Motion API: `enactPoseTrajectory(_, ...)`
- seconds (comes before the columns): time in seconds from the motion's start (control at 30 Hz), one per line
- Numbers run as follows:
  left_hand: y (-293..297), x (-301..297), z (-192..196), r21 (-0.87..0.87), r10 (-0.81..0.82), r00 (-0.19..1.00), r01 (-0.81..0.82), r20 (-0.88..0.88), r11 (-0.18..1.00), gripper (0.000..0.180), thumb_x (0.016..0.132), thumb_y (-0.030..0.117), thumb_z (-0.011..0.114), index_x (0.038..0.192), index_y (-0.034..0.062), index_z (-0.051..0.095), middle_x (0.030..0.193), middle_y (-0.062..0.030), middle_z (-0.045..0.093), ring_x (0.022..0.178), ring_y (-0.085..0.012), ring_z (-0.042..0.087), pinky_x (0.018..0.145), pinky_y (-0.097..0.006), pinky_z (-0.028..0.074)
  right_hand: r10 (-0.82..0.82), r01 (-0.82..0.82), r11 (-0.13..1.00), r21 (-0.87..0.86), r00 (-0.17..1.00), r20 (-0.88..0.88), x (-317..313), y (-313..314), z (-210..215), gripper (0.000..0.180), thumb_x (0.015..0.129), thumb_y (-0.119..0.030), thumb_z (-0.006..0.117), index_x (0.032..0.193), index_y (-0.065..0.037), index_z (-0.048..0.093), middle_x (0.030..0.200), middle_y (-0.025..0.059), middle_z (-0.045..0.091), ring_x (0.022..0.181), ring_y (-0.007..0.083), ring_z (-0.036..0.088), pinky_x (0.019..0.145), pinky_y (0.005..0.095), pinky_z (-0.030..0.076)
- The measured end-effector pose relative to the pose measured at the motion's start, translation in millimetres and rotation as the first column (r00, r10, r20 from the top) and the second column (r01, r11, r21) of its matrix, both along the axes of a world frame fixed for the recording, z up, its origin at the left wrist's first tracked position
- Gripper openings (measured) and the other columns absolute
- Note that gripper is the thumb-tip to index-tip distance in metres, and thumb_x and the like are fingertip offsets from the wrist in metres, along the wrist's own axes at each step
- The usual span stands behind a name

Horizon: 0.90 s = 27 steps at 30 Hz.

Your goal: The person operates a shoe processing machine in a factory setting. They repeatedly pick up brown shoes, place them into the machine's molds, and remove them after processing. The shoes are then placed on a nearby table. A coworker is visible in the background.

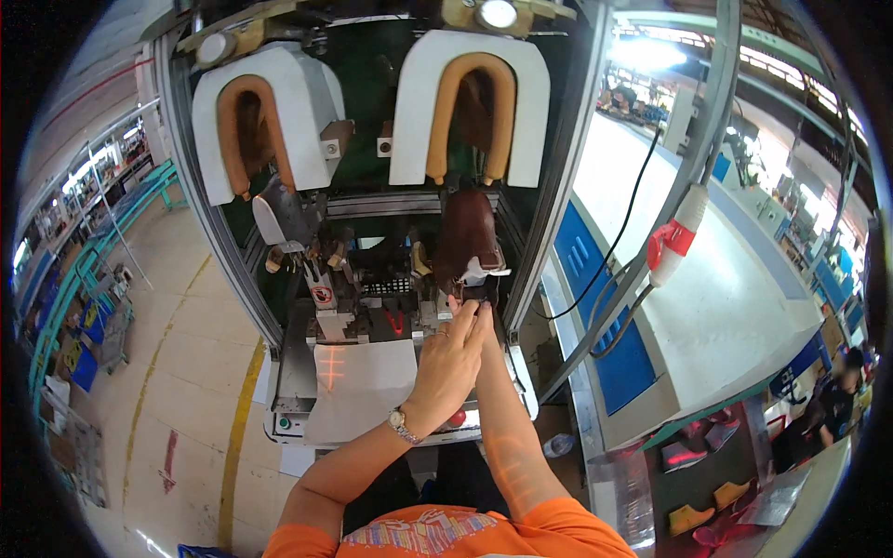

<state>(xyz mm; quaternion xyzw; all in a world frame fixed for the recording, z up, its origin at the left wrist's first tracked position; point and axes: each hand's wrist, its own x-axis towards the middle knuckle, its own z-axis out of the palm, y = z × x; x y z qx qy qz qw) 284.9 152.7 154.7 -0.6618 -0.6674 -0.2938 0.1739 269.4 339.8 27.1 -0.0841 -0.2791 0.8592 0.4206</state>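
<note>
Blue bin (84, 368), well left of a metal-framed machine (381, 203). White U-shaped pad (210, 139) with tan lining, at the machine's upper left. White sheet (372, 395), crossed by red light lines, at the machine's front. Watch (403, 425), one, on the left wrist. Left hand (448, 365), at the machine's right half, fingers extended and close together; grip cannot be told. Brown shoe piece (465, 232), mounted on the machine's right half, fingertips near its lower end. Right hand (486, 328), same half, mostly hidden; open or closed cannot be told. Red-and-white plug (675, 237), right of the machine.
</note>
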Motion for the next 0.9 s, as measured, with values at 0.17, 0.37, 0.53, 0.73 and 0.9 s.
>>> enactPoseTrajectory(0.17, -2.8, -2.0, -1.1, -0.023, 0.047, 0.999, -0.048, -0.026, 0.999, 0.055, 0.074, 0.007, 0.058, 0.125, 0.0037, 0.038, 0.121, -0.0125, 0.038, 0.081, -0.0237, 0.054, 0.073, -0.035, 0.045, 0.032, -0.047, 0.989, -0.14, 0.994, -0.104, -11.9, -0.6, 13.1, 0.026, 0.09, -0.029, 0.046, 0.104, -0.007, 0.053, 0.093, 0.0063, 0.061, 0.082, 0.0194, 0.059, 0.071, 0.0345, 0.05)
enactPoseTrajectory(0.37, 5.2, -0.4, -8.2, 0.057, 0.054, 0.998, -0.052, -0.037, 0.997, 0.055, 0.07, 0.002, 0.057, 0.123, 0.0055, 0.042, 0.119, -0.0121, 0.04, 0.081, -0.0243, 0.053, 0.075, -0.036, 0.044, 0.048, -0.052, 0.997, -0.055, 0.995, -0.087, 7.0, -1.2, 21.1, 0.027, 0.088, -0.028, 0.05, 0.101, -0.005, 0.054, 0.095, 0.0066, 0.062, 0.083, 0.0184, 0.059, 0.074, 0.0348, 0.049)
enactPoseTrajectory(0.53, 9.1, 2.9, -10.2, 0.067, 0.084, 0.996, -0.081, -0.03, 0.994, 0.058, 0.064, 0.0, 0.059, 0.12, 0.0061, 0.045, 0.116, -0.0109, 0.042, 0.079, -0.0218, 0.051, 0.07, -0.035, 0.043, 0.082, -0.082, 0.989, -0.122, 0.997, -0.005, 3.9, 5.1, 23.2, 0.021, 0.09, -0.024, 0.047, 0.1, -0.006, 0.054, 0.095, 0.0068, 0.061, 0.083, 0.0177, 0.059, 0.074, 0.0325, 0.048)
enactPoseTrajectory(0.73, 6.6, 3.2, -12.4, 0.061, 0.118, 0.992, -0.115, -0.048, 0.991, 0.059, 0.063, 0.0, 0.059, 0.119, 0.0065, 0.046, 0.116, -0.0101, 0.041, 0.076, -0.0202, 0.05, 0.067, -0.034, 0.042, 0.041, -0.03, 0.988, -0.153, 0.997, 0.072, 6.9, -2.4, 29.5, 0.021, 0.091, -0.024, 0.046, 0.098, -0.007, 0.053, 0.095, 0.0065, 0.06, 0.085, 0.0189, 0.059, 0.077, 0.0342, 0.048)
enactPoseTrajectory(0.9, 3.0, 0.2, -13.6, 0.066, 0.119, 0.992, -0.116, -0.043, 0.991, 0.058, 0.064, -0.001, 0.057, 0.121, 0.0068, 0.045, 0.117, -0.009, 0.041, 0.077, -0.0209, 0.05, 0.068, -0.035, 0.042, 0.109, -0.107, 0.99, -0.094, 0.994, 0.016, 10.2, -11.9, 33.2, 0.019, 0.091, -0.018, 0.041, 0.102, -0.007, 0.051, 0.097, 0.0082, 0.059, 0.083, 0.0213, 0.059, 0.073, 0.036, 0.05)
